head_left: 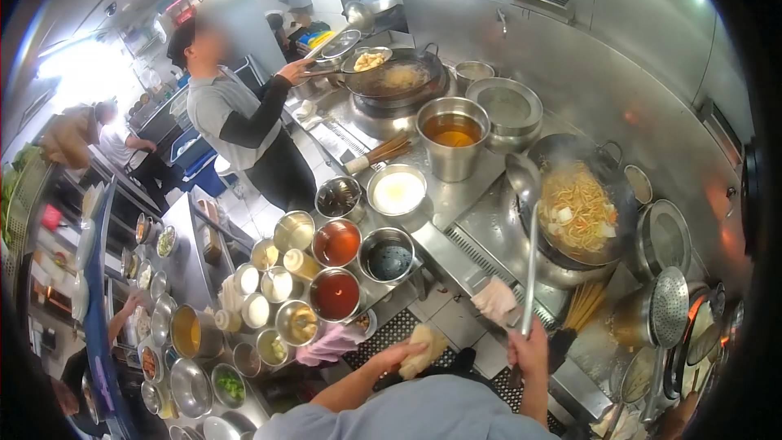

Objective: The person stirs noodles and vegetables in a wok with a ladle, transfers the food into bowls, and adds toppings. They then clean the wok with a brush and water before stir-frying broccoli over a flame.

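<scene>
My right hand [529, 349] is closed round the long handle of a ladle [524, 179], whose bowl is over the left rim of a steaming wok [612, 169]. Noodles [574, 208] with pale chunks fill the wok. Low in front of my body, my left hand [397, 356] grips a folded yellowish cloth [423, 350]. Another pale pinkish cloth [495, 301] lies at the stove's front edge, left of the ladle handle. A bamboo brush [585, 303] rests near my right hand.
A pot of amber liquid [453, 129] stands left of the wok. Several sauce containers [336, 293] crowd the left counter. A co-worker [244, 114] holds a long-handled ladle and a strainer [366, 59] by a second wok [399, 81]. A perforated skimmer [669, 305] is at the right.
</scene>
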